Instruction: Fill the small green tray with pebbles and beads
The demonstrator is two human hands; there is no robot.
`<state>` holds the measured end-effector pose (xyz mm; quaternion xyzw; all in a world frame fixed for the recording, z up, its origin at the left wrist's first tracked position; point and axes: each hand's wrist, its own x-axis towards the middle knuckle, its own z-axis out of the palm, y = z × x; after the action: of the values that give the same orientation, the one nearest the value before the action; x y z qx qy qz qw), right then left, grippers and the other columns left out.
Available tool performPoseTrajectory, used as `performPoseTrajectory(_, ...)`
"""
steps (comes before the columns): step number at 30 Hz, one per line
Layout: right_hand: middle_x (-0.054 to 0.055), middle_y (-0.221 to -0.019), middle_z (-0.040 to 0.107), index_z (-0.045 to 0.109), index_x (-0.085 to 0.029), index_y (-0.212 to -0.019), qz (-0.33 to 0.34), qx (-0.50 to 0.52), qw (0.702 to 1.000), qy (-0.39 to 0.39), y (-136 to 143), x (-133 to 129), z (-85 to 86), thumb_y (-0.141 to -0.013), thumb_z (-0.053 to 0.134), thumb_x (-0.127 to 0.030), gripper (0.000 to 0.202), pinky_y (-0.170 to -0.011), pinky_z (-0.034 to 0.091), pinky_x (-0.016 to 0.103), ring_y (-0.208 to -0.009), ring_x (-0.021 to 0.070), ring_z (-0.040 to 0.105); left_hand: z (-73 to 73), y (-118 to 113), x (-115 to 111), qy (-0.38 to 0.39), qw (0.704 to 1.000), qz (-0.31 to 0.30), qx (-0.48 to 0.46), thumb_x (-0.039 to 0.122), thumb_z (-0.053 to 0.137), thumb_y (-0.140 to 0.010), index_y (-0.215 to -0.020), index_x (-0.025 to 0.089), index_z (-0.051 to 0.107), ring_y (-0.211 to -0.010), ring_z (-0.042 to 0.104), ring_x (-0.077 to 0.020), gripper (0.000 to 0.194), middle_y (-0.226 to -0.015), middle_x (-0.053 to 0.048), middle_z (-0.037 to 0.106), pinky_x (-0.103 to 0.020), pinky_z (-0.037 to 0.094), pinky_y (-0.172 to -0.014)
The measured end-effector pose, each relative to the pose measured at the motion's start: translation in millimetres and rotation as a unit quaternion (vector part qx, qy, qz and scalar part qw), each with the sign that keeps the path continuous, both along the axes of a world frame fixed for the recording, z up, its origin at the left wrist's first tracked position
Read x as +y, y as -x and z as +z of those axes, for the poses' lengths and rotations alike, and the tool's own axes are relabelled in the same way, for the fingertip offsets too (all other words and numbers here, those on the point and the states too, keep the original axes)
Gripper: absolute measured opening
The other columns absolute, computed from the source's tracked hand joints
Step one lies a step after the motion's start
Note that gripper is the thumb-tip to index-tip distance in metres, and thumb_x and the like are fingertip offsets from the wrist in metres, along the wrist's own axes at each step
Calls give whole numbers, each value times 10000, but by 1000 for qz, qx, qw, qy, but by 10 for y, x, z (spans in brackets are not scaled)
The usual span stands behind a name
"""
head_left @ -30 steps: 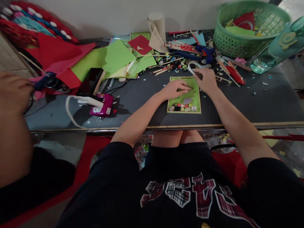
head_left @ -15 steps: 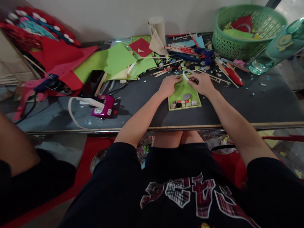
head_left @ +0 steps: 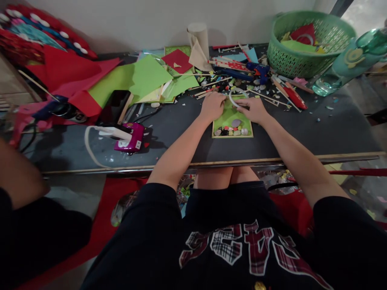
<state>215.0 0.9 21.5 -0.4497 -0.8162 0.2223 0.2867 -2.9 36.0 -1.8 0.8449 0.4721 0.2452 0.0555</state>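
Note:
A shallow green tray-like frame (head_left: 223, 117) lies flat on the table, with several pebbles (head_left: 231, 131) in a row along its near edge. One larger grey stone (head_left: 236, 123) sits just above that row. My left hand (head_left: 212, 106) is at the frame's upper left corner, fingers bent together; what they hold, if anything, is hidden. In my right hand (head_left: 254, 109) is a thin white ring (head_left: 231, 98), like a roll of narrow tape, pinched at its lower right and standing over the frame's far part.
Behind the hands lie scattered pebbles, sticks and a blue glue gun (head_left: 260, 70). A green basket (head_left: 287, 60) and a bottle (head_left: 347, 64) stand right. Coloured paper (head_left: 148, 76), a phone (head_left: 113, 106) and a purple power adapter (head_left: 130, 137) lie left. Another person's arm (head_left: 19, 177) shows far left.
The white ring has turned to show more of its round face and moved slightly left. My left fingers have drawn in and curled more. The view has shifted a little.

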Motion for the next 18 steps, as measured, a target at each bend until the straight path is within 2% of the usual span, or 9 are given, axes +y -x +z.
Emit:
performPoseTrajectory(2,36,-1095,798,774,-253,-1203,-31,-3,999,4,5,-13,11,-868,664,-224,353,-1027,569,499,-1079,315,741,-13,68,5,0,998,58,-31,140,395,-931,-1133,234,737,-1199,644,-290,408,-1180,-85,760,-509,473,-1120)
performPoseTrajectory(5,49,-1117,792,785,-244,-1173,-56,1,998,17,10,-34,26,-881,681,-209,311,-1036,566,495,-1066,312,744,-12,226,35,23,990,132,-49,94,377,-918,-1199,227,717,-1227,635,-284,461,-1248,-90,737,-474,492,-1110)
performPoseTrajectory(8,52,-1119,790,785,-244,-1169,-75,15,997,27,18,-36,26,-872,693,-202,314,-1038,576,482,-1067,303,742,50,371,15,45,983,177,-33,94,420,-905,-1211,227,720,-1212,639,-292,449,-1226,-95,741,-448,519,-1081)
performPoseTrajectory(11,56,-1124,789,783,-229,-1169,-96,35,994,33,52,4,11,-860,702,-196,320,-1078,560,483,-1109,306,730,149,426,-64,61,983,172,7,137,458,-923,-1184,223,752,-1223,621,-319,402,-1242,-109,727,-470,528,-1072)
performPoseTrajectory(14,67,-1138,785,782,-211,-1152,-123,47,990,47,110,76,-5,-852,711,-194,309,-1087,557,491,-1134,318,721,224,402,-139,73,986,147,30,190,471,-953,-1239,202,742,-1272,584,-333,395,-1314,-125,691,-480,512,-1102)
performPoseTrajectory(18,60,-1135,786,788,-223,-1065,-126,46,989,56,157,171,-18,-833,727,-205,241,-1073,562,513,-1158,338,707,217,381,-149,69,990,125,24,207,473,-957,-1235,184,741,-1271,574,-311,388,-1307,-126,690,-446,503,-1123)
